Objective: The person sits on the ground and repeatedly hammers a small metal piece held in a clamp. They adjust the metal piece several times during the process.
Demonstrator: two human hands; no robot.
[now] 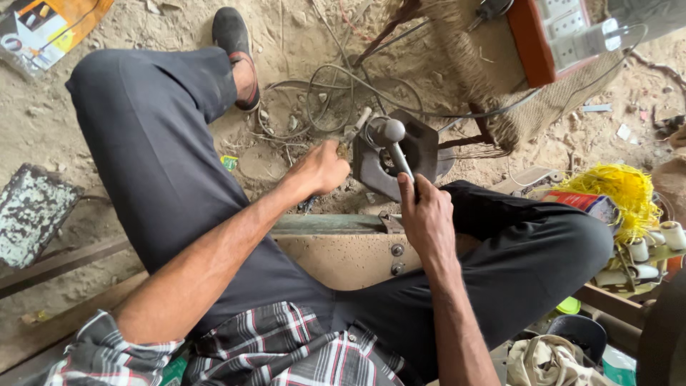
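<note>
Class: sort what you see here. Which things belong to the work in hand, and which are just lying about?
In use: left hand, right hand, metal hand press, its lever.

Lying about: yellow fibre bundle, thread spools, socket board, loose wires, cloth.

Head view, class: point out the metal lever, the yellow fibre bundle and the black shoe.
Metal lever (397, 151): head view, on its shaft above the right hand.
Yellow fibre bundle (625, 191): head view, on its middle.
Black shoe (230, 32): head view, on its upper.
</note>
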